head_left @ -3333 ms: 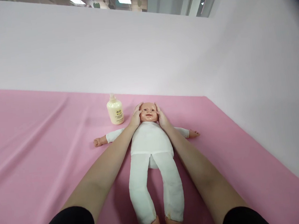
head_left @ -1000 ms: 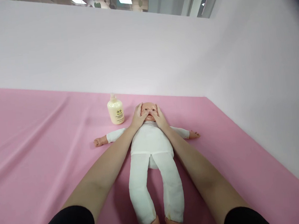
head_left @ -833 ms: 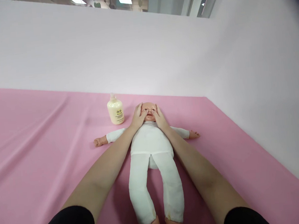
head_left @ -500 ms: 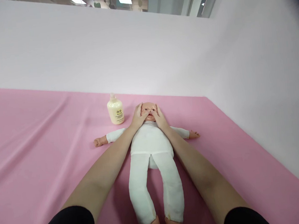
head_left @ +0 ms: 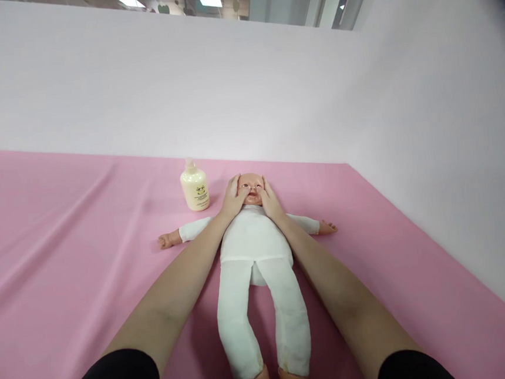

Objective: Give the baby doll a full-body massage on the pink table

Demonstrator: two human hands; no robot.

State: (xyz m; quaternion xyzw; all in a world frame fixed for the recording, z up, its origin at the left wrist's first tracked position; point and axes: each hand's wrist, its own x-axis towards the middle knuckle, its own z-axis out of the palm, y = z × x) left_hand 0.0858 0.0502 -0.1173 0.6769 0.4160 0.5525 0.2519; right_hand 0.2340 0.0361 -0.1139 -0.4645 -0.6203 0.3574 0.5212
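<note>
A baby doll (head_left: pixel 254 236) in a white cloth suit lies on its back, arms spread out and feet toward me. My left hand (head_left: pixel 232 202) cups the left side of its head, with the thumb resting on the cheek beside the nose. On the other side, my right hand (head_left: pixel 272 201) holds the head the same way, its thumb on the opposite cheek. The fingers of both hands wrap along the sides of the head, and their tips are partly hidden. The doll's eyes, nose and mouth show between my thumbs.
A pump bottle (head_left: pixel 194 188) of pale yellow liquid stands left of the doll's head. Under everything lies a pink sheet (head_left: pixel 84 239) with some creases. White walls (head_left: pixel 226 91) rise behind and to the right, with a window strip (head_left: pixel 280 1) above.
My thumbs have slid apart, from near the middle of the doll's face by the nose outward onto the cheeks. The palms, the doll and the bottle stay in place.
</note>
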